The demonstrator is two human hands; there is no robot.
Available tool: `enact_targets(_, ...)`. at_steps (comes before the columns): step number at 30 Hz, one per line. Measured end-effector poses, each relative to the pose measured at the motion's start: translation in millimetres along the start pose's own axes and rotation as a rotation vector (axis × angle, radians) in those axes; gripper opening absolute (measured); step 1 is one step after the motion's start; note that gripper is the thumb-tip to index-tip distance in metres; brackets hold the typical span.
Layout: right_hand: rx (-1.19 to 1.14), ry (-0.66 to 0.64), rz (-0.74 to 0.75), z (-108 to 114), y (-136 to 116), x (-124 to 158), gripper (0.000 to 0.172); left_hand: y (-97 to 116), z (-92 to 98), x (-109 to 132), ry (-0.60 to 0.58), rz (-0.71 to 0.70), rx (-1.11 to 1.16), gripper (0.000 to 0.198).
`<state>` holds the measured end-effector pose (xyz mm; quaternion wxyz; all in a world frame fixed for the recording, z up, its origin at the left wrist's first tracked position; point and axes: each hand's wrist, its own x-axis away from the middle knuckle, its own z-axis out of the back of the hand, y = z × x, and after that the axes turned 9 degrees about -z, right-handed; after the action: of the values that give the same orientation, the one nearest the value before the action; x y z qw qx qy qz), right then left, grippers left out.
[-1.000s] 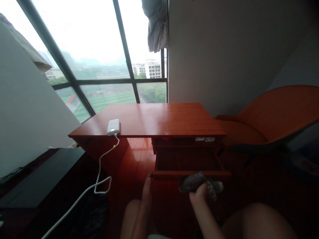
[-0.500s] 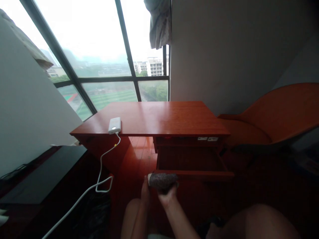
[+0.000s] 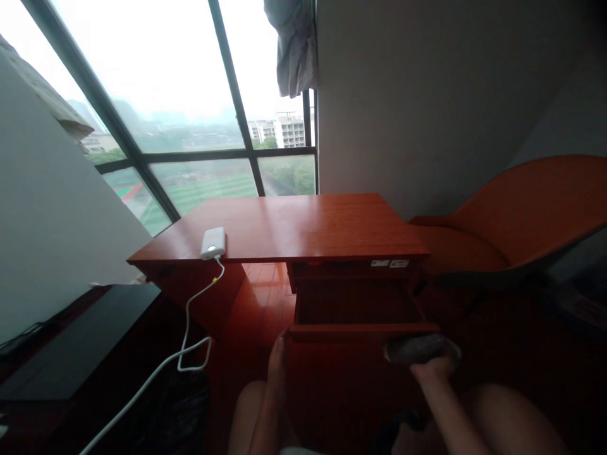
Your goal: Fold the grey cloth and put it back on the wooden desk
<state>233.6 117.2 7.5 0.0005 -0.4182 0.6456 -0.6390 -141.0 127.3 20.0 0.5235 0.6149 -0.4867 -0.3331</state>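
My right hand (image 3: 437, 366) is closed around a dark grey, fuzzy-looking pad with a paler rim (image 3: 417, 349). The pad is at the right end of the front panel of a pulled-out desk drawer (image 3: 363, 330), just below its top edge; whether they touch is hard to tell. At the panel's left corner is my left hand (image 3: 276, 359), seen edge-on, its fingertips against the corner and seemingly gripping it. Its other fingers are hidden. The inside of the drawer is dark.
On the left of the reddish wooden desk (image 3: 303, 227) lies a white power bank (image 3: 213, 243). Its white cable (image 3: 187, 316) hangs down towards the lower left. An orange chair (image 3: 531, 221) stands at right, a dark glossy surface (image 3: 90, 341) at left. My knees flank the drawer front.
My right hand has carried the grey pad from the drawer front's left end to its right end. My left hand has stayed near the left corner. The view has shifted slightly.
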Motion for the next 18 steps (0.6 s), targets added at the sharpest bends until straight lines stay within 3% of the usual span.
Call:
enact_targets(5,-0.038,0.09,-0.013,29.0,-36.2,-27.7,0.067,-4.1,2.9,-2.6,-0.023,-0.034,0.027,0.058)
enact_targets(10,0.212,-0.038,0.138,33.9,-54.8,-19.4,0.052,-10.5,6.5,-6.4,-0.007,-0.052,0.05,0.064)
enact_targets(12,0.477,-0.151,0.361,29.4,-63.3,-8.8,0.051,-11.7,7.9,-7.3,0.003,-0.051,0.045,0.064)
enact_targets(15,1.09,-0.352,0.846,8.7,-71.8,17.6,0.049,-11.7,8.6,-8.0,-0.008,-0.042,0.037,0.064)
enact_targets(16,1.258,-0.399,0.935,-1.7,-71.8,29.2,0.047,-11.6,8.5,-8.2,-0.015,-0.04,0.04,0.063)
enact_targets(18,1.426,-0.467,0.975,-25.4,-65.9,55.1,0.049,-11.8,7.8,-8.6,-0.023,-0.038,0.051,0.063)
